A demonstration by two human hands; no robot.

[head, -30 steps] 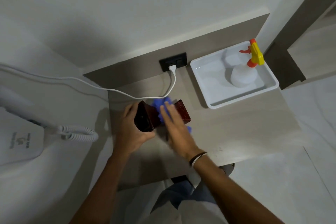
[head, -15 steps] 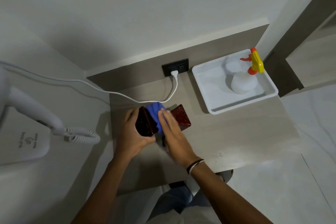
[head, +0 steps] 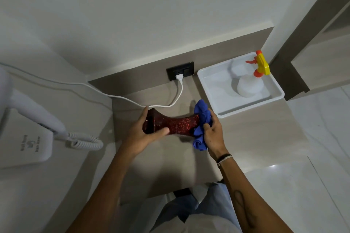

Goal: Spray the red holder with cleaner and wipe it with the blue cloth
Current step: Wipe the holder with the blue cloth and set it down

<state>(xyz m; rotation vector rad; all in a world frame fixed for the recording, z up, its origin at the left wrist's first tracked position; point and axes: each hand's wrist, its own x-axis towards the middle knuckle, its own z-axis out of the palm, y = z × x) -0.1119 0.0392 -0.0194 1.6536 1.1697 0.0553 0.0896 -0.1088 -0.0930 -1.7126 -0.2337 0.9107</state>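
Observation:
The red speckled holder [head: 178, 124] lies on its side above the wooden counter [head: 246, 138], narrow at the waist and flared at both ends. My left hand [head: 143, 134] grips its left end, thumb across the front. My right hand [head: 213, 134] is closed on the bunched blue cloth [head: 201, 119], which is pressed against the holder's right end and hides it. The white spray bottle [head: 249, 85] with its yellow and orange trigger head stands in the white tray [head: 210, 89] at the back right, apart from both hands.
A white cable [head: 178, 94] runs from a black wall socket [head: 180, 71] across the counter, just behind the holder. A wall-mounted white hair dryer [head: 28, 119] with a coiled cord hangs at the left. The counter's front edge is near my legs.
The holder has turned so its full length shows. My right hand and the cloth have slid from the holder's middle to its right end. The view has shifted slightly.

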